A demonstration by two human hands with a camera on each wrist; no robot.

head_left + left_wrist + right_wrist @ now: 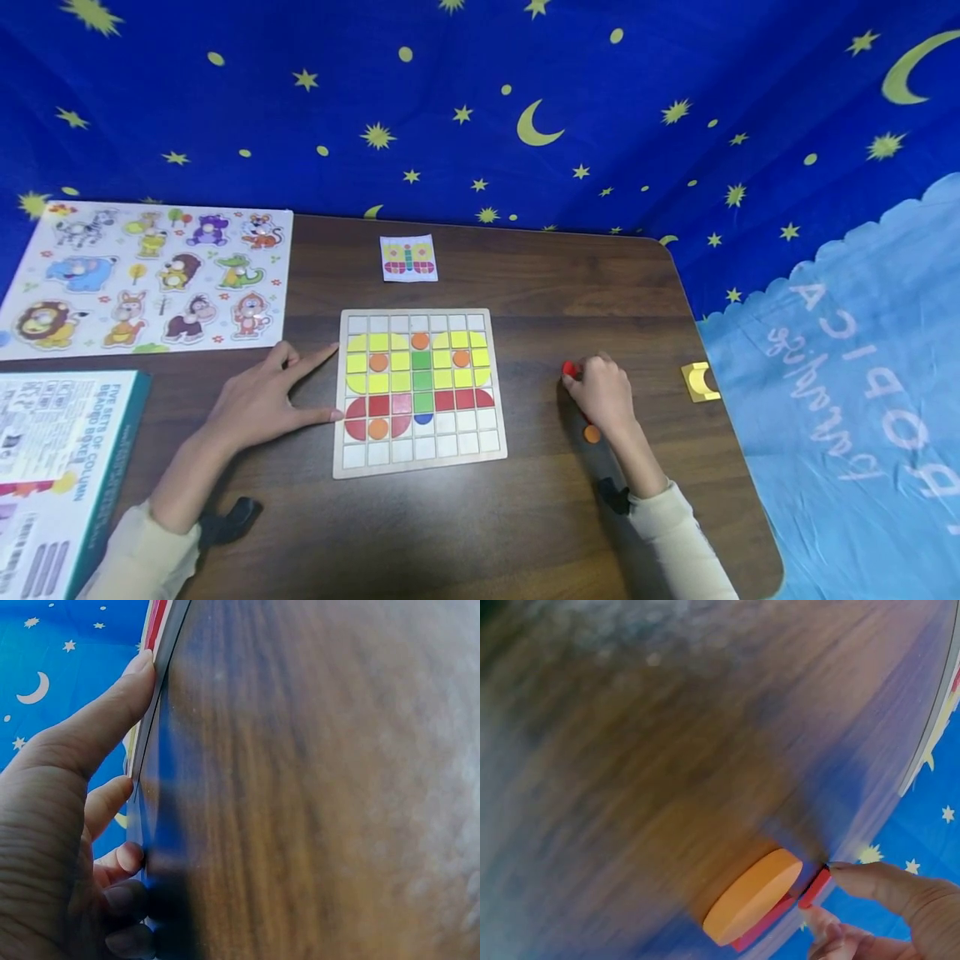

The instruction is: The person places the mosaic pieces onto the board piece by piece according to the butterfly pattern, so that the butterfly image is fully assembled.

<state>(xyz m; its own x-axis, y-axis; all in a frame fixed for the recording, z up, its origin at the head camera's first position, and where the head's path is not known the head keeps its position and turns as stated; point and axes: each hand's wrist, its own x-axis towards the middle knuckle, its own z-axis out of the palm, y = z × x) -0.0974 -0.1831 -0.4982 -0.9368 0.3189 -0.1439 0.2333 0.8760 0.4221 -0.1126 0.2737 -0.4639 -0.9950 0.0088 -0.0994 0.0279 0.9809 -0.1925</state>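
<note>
A wooden grid board (420, 471) lies on the table, bearing a butterfly pattern of yellow, green, red, orange and blue tiles. My left hand (258, 402) touches the board's left edge with its outstretched thumb and index finger. To the right of the board, my right hand (606, 396) pinches a small red tile (815, 889) between thumb and fingers, low over the tabletop. Close to that hand lies an orange disc (592, 433). Another red tile (765, 924) shows partly behind the disc in the right wrist view.
A small butterfly picture card (408, 277) lies beyond the board. At the left are an animal puzzle board (150, 287) and a boxed set (71, 450). A yellow holder (699, 382) sits at the table's right edge. Blue starry cloth (450, 75) hangs behind.
</note>
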